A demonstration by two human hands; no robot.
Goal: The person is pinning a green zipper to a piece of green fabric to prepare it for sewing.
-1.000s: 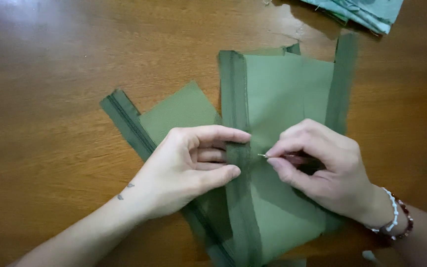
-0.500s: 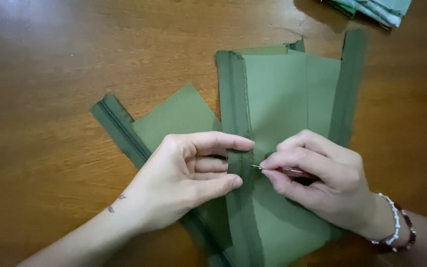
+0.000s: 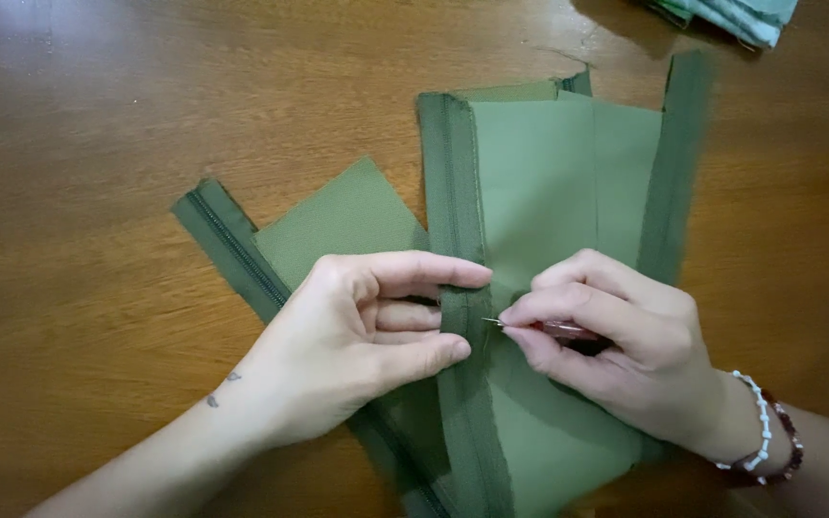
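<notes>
**Hands pinching a zipper strip on green cloth**

Both hands are working at the middle of a wooden table (image 3: 98,144). The left hand (image 3: 357,345) is lying with thumb and forefinger closed onto a dark green zipper tape (image 3: 453,221), pinching a short stretch of it between them while the other fingers are curling underneath. The right hand (image 3: 616,345) is closing its fingertips around a thin red-handled tool (image 3: 563,330), whose fine metal tip is touching the tape just beside the left thumb. That tape is running lengthwise over a flat, matte, light green fabric panel (image 3: 549,192), edged on its far side by a second dark strip (image 3: 678,163). Another olive panel (image 3: 347,216) with its own zipper strip (image 3: 227,245) is lying tilted under the left hand. Folded pale green cloth (image 3: 741,14) is sitting at the table's far right edge. A beaded bracelet (image 3: 769,432) is circling the right wrist.
</notes>
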